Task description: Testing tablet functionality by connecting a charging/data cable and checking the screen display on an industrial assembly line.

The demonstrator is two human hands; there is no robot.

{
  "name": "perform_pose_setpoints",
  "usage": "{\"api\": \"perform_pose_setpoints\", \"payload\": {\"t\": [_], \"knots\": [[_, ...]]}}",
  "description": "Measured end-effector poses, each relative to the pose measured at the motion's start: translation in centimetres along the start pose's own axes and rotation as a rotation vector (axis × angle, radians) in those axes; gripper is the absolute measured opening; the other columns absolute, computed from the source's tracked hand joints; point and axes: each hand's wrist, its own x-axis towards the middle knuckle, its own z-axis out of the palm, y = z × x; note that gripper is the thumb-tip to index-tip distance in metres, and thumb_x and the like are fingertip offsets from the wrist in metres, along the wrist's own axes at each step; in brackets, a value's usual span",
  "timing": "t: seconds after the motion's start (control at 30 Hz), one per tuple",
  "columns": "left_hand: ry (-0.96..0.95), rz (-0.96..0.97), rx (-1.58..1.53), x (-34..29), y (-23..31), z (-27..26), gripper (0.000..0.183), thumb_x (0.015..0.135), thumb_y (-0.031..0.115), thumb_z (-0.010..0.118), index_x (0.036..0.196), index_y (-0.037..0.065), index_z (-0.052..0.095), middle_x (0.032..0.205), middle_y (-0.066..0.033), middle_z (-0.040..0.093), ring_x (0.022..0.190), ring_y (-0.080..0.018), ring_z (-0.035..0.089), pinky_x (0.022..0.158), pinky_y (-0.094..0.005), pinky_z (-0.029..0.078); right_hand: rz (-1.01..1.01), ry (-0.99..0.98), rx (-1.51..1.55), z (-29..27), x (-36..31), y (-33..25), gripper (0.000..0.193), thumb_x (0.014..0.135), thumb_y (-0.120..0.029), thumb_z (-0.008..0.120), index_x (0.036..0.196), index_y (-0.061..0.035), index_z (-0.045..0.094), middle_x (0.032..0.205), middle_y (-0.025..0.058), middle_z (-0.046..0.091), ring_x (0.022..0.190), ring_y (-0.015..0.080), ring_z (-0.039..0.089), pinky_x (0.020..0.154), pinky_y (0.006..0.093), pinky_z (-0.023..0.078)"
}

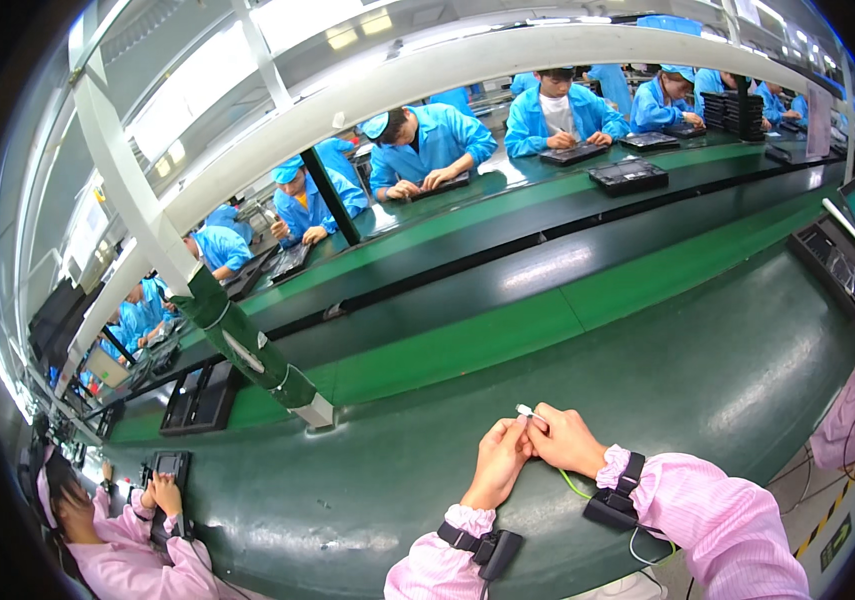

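My left hand (497, 462) and my right hand (565, 441) meet above the green worktop, fingertips pressed together. Between them is a small white plug-like piece (524, 410), its pale tip sticking out past the fingers. The rest of it is hidden by my fingers, so its exact kind cannot be made out. A thin bright green cord (574, 486) runs from below my right hand toward the black strapped device (611, 508) on that wrist. Another black device (495, 552) is strapped to my left wrist. Both sleeves are pink and striped.
A post wrapped in green (252, 345) rises from the worktop (397, 480) to my left. Beyond runs a conveyor line (507, 285) with black frames (628, 177) and workers in blue. Co-workers in pink sit left and right; a black tray (831, 262) lies at right.
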Motion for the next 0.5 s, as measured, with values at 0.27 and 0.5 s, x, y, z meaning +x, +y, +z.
{"api": "perform_pose_setpoints", "payload": {"t": [0.27,0.5], "knots": [[0.005,0.014,0.005,0.01,0.06,0.04,0.018,0.094,0.017,0.046,0.082,0.004,0.048,0.077,-0.0034,0.053,0.064,-0.0109,0.047,0.066,-0.0297,0.045,0.003,-0.013,0.005,0.12,0.11,0.30,0.019,0.082,-0.019,0.053,0.076,-0.0019,0.048,0.062,0.0162,0.060,0.059,0.0359,0.060,0.055,0.0424,0.047],[-0.013,0.005,-0.010,0.11,0.03,-0.04,0.018,0.094,0.016,0.046,0.081,0.005,0.048,0.078,-0.0041,0.055,0.063,-0.0109,0.047,0.066,-0.0296,0.045,0.023,0.001,0.007,0.01,0.17,-0.08,0.018,0.082,-0.017,0.053,0.075,-0.0015,0.048,0.062,0.0164,0.061,0.058,0.0350,0.061,0.053,0.0408,0.047]]}}
